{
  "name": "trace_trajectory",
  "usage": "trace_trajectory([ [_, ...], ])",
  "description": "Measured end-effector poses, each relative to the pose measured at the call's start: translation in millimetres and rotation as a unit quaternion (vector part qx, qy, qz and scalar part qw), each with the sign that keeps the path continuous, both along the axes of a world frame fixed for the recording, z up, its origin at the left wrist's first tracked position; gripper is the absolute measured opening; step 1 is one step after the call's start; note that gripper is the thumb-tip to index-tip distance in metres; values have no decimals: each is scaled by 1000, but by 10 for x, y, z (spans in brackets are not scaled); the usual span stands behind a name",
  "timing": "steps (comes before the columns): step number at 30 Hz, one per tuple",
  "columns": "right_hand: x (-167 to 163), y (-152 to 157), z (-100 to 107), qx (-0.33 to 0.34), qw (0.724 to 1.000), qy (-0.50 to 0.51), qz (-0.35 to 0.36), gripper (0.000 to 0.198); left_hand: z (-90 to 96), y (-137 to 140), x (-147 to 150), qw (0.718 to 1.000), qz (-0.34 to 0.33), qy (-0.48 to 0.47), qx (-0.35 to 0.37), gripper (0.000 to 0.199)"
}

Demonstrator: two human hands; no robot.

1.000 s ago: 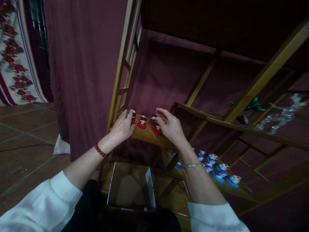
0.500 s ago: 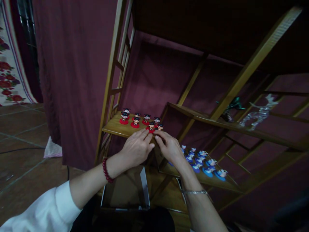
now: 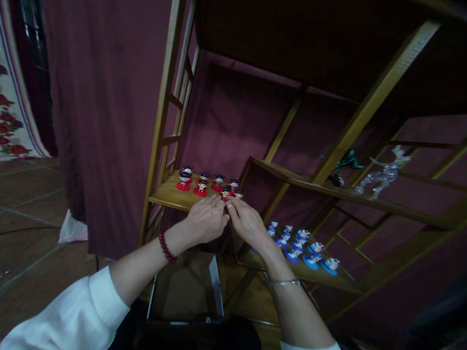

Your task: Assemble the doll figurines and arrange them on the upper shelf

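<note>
Small figurines with black hair and round red bases stand in two rows on the left wooden shelf [image 3: 170,196]. My left hand [image 3: 206,218] reaches to the shelf's front edge, its fingers stretched out and their tips at the base of a front figurine [image 3: 225,193]. From the right comes my right hand [image 3: 248,223], fingers extended, close against the left fingertips. Just beyond its fingers is the rightmost front figurine [image 3: 239,194], its lower part hidden. Neither hand visibly lifts anything; the exact fingertip contact is partly covered.
Blue and purple figurines [image 3: 294,253] stand in rows on a lower shelf at right. A clear deer-shaped ornament [image 3: 381,175] and a dark green ornament [image 3: 343,167] occupy a higher shelf. Below my hands is an open cardboard box [image 3: 182,287]. A dark red curtain [image 3: 109,121] hangs at left.
The view has shifted slightly, moving the shelves a little left in the picture. My hands have come closer together at the front figurines, which keep their places.
</note>
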State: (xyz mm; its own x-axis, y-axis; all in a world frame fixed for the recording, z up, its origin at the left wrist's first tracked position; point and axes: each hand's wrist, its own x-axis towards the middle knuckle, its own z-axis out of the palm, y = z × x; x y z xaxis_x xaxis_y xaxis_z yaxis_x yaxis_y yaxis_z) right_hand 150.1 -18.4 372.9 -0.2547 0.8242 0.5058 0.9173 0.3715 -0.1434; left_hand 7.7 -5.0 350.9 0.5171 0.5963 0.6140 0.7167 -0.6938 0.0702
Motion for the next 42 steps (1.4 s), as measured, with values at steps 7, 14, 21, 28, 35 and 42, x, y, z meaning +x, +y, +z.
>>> trace_trajectory([
  [7,9,23,-27,21,999,20,24,28,20,55,-21,1000,-2,2,1,34],
  [14,-13,90,-39,7,998,42,40,28,55,66,-82,1000,14,14,-14,35],
  [21,-22,100,-34,10,998,55,35,26,36,73,-87,1000,12,1,-7,38],
  [28,55,26,-109,129,985,115,25,25,-7,68,-73,999,37,2,5,43],
  [35,149,28,-169,144,985,73,-53,36,-36,71,-61,999,31,2,22,46],
  [42,176,83,-111,46,994,30,-89,37,-58,86,-53,999,27,-14,29,43],
])
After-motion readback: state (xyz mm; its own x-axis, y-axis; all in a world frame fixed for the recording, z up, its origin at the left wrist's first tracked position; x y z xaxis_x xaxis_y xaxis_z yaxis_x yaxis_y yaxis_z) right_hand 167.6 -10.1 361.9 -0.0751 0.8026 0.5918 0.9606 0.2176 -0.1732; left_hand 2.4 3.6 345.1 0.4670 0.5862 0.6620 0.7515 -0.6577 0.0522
